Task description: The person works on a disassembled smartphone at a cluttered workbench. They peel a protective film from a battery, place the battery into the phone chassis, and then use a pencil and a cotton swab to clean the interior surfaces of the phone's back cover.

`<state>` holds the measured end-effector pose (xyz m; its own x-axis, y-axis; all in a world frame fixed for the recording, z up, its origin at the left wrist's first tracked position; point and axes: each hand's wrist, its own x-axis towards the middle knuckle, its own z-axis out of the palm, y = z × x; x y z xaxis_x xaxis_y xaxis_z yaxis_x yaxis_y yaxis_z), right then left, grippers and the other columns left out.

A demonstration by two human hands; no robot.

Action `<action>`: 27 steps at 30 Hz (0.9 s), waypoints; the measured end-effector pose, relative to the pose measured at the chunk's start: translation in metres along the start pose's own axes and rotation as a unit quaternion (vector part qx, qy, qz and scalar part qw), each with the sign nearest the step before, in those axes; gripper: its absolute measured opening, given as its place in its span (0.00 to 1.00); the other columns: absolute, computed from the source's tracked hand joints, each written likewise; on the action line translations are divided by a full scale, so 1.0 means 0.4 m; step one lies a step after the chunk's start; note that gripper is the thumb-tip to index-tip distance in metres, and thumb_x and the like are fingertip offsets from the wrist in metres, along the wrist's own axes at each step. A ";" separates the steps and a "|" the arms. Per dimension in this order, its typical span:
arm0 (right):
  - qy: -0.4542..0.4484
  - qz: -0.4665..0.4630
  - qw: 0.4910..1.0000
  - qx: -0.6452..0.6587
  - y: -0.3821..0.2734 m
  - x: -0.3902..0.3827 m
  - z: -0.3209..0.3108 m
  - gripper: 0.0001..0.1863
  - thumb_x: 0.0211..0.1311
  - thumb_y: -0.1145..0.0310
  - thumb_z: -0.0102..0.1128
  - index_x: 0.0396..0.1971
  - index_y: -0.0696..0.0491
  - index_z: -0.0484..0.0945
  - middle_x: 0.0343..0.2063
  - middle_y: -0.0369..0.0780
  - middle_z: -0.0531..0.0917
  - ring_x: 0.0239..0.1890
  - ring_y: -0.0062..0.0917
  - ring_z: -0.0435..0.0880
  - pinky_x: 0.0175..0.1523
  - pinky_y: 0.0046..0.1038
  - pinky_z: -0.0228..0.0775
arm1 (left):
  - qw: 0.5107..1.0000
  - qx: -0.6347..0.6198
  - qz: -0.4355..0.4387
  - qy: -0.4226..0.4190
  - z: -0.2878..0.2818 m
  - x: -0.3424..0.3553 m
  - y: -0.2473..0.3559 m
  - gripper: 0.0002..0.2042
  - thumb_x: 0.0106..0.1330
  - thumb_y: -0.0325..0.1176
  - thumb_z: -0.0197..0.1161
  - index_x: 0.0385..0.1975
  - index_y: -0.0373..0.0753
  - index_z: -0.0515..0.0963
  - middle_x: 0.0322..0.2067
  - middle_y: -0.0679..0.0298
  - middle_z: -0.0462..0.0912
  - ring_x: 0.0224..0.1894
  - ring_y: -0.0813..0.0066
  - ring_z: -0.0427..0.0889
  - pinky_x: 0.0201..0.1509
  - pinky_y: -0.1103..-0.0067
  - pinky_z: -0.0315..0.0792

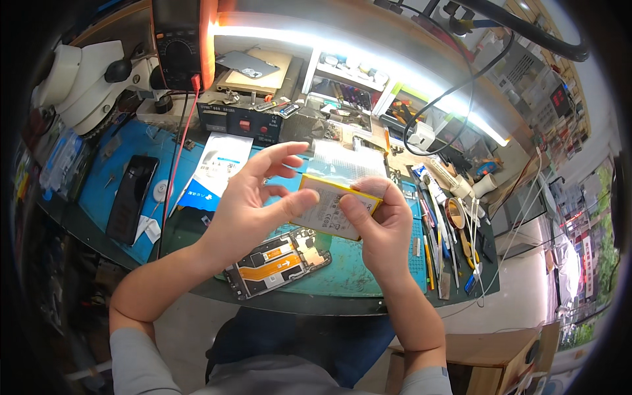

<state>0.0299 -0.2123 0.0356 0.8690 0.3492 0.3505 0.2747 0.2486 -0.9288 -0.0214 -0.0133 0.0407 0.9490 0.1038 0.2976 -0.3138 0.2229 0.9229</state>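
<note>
My right hand (382, 217) grips a flat battery pack (326, 214) with a yellow rim and pale printed face, thumb across its front. Clear ridged plastic film (339, 161) stands up from the pack's upper edge. My left hand (257, 197) is at the pack's left side, fingers apart and curved, thumb tip at its edge. Beneath, an opened phone body (273, 268) with orange flex strips lies on the teal mat (352, 270).
A dark phone (130, 197), white packet (214, 164) and red lead lie left. Behind are a multimeter (178, 49), power unit (240, 122) and microscope (82, 82). Tools (441, 230) and cables crowd the right. A dark cable loop (421, 115) hangs above.
</note>
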 end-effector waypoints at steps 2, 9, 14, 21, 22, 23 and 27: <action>0.003 -0.003 1.000 0.009 -0.002 -0.004 0.001 0.14 0.67 0.74 0.72 0.48 0.58 0.80 0.44 0.39 0.85 0.46 0.20 0.84 0.52 0.25 0.78 | 0.995 -0.063 -0.068 -0.023 0.004 -0.003 -0.001 0.15 0.73 0.30 0.68 0.55 0.31 0.80 0.46 0.59 0.87 0.48 0.76 0.87 0.57 0.75 0.82; -0.033 0.045 0.995 0.079 -0.008 0.005 -0.019 0.21 0.72 0.66 0.67 0.61 0.57 0.78 0.48 0.37 0.84 0.53 0.20 0.81 0.60 0.27 0.72 | 0.994 -0.017 -0.059 -0.087 -0.021 0.004 -0.014 0.22 0.76 0.35 0.64 0.64 0.30 0.75 0.51 0.55 0.87 0.52 0.74 0.86 0.57 0.74 0.81; 0.019 0.053 0.993 0.105 -0.012 0.011 -0.001 0.22 0.76 0.67 0.62 0.66 0.56 0.76 0.46 0.35 0.84 0.51 0.19 0.80 0.59 0.25 0.71 | 0.997 0.015 -0.065 -0.041 -0.028 0.007 -0.014 0.23 0.77 0.36 0.63 0.66 0.31 0.71 0.51 0.54 0.87 0.52 0.75 0.86 0.58 0.76 0.80; 0.000 0.008 0.997 0.071 -0.001 0.018 -0.033 0.24 0.73 0.70 0.64 0.65 0.60 0.76 0.40 0.35 0.84 0.41 0.18 0.83 0.47 0.22 0.74 | 0.996 0.033 -0.074 -0.041 -0.032 0.002 -0.030 0.19 0.79 0.40 0.60 0.62 0.35 0.74 0.47 0.57 0.88 0.50 0.76 0.86 0.57 0.77 0.79; 0.008 0.015 0.998 0.056 -0.003 0.015 -0.031 0.25 0.72 0.70 0.66 0.66 0.60 0.75 0.40 0.36 0.84 0.40 0.19 0.84 0.45 0.22 0.75 | 0.995 0.023 -0.092 -0.043 -0.037 0.003 -0.026 0.20 0.79 0.40 0.60 0.63 0.35 0.73 0.48 0.57 0.87 0.52 0.76 0.85 0.58 0.76 0.78; 0.016 0.021 0.999 0.042 -0.006 0.015 -0.028 0.27 0.70 0.71 0.67 0.66 0.60 0.74 0.40 0.36 0.84 0.40 0.19 0.85 0.44 0.22 0.76 | 0.993 0.014 -0.110 -0.043 -0.040 0.005 -0.022 0.20 0.79 0.40 0.60 0.64 0.36 0.73 0.48 0.57 0.86 0.54 0.75 0.84 0.60 0.75 0.78; 0.039 0.044 0.993 0.098 -0.014 0.018 -0.010 0.35 0.67 0.75 0.69 0.71 0.60 0.65 0.41 0.38 0.85 0.42 0.22 0.87 0.45 0.23 0.81 | 0.966 -0.194 -0.166 -0.044 -0.036 0.010 -0.019 0.25 0.77 0.31 0.63 0.71 0.35 0.65 0.57 0.54 0.81 0.61 0.74 0.79 0.65 0.74 0.75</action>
<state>0.0363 -0.2148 0.0429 0.9173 0.3089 0.2512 0.1174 0.3931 -0.9120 -0.0157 -0.0004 0.0313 0.9928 -0.1147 0.0353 0.0378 0.5781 0.8151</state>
